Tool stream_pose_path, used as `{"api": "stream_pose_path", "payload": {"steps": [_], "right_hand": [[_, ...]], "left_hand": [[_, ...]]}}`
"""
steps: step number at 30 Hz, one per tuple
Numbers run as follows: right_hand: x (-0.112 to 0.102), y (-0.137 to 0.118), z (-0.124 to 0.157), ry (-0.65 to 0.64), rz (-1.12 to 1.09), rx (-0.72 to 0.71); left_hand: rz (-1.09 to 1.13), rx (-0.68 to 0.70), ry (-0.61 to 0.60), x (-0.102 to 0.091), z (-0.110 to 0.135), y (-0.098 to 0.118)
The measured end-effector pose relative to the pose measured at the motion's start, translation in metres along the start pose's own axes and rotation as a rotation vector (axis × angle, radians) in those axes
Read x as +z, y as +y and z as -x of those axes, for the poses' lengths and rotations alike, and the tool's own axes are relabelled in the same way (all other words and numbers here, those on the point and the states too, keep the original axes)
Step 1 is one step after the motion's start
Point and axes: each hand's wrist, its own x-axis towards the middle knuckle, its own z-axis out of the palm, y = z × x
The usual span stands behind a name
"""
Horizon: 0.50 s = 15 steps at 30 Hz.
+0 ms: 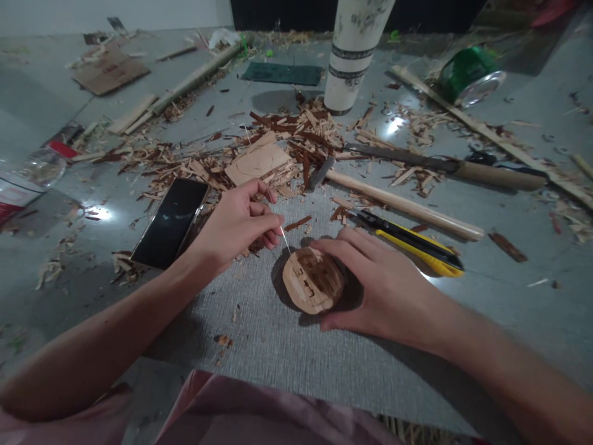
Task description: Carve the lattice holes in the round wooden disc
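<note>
My right hand wraps round a small round wooden piece standing on the grey mat; its top face is a patchwork of light and dark wood bits. My left hand is pinched shut on a thin pale sliver, like a toothpick, whose tip points down at the top edge of the wooden piece.
A black phone lies left of my left hand. A yellow and black utility knife and a wooden stick lie to the right. Wood shavings, a knife with a wooden handle, a white cylinder and a green can sit farther back.
</note>
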Motion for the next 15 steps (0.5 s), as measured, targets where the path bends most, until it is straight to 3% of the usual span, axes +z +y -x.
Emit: {"api": "stream_pose_path", "payload": {"steps": [4,15], "right_hand": [[0.004,-0.0037,0.0006,-0.019,0.112,0.012],[0.0097,-0.0078,0.0025,0.0,0.083,0.059]], "left_hand": [[-0.011,0.005,0.001,-0.0012,-0.0014,-0.0022],[-0.019,0.017,0.001,-0.0037,-0.0062,-0.007]]}}
